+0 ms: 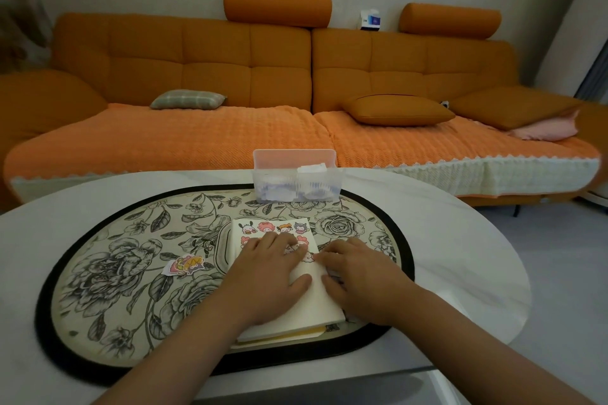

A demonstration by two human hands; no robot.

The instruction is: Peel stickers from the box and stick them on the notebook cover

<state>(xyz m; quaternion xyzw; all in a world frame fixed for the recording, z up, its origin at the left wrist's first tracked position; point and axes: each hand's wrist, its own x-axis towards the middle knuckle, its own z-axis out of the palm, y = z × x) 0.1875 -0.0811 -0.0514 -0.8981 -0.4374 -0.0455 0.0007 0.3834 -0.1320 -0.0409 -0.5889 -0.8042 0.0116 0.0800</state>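
Note:
A cream notebook (306, 302) lies on a floral oval mat (131, 256), with several cartoon stickers (273, 227) along the far part of its cover. My left hand (266, 276) rests flat on the cover, fingers spread over the stickers. My right hand (358, 276) lies at the notebook's right edge, its fingertips touching a pink sticker (308, 256) on the cover. A clear plastic box (296, 179) with paper pieces stands at the mat's far edge. One loose sticker (185, 265) lies on the mat, left of the notebook.
The mat sits on a white oval table (460, 240). Behind it runs a long orange sofa (296, 76) with cushions. Grey floor shows at the right.

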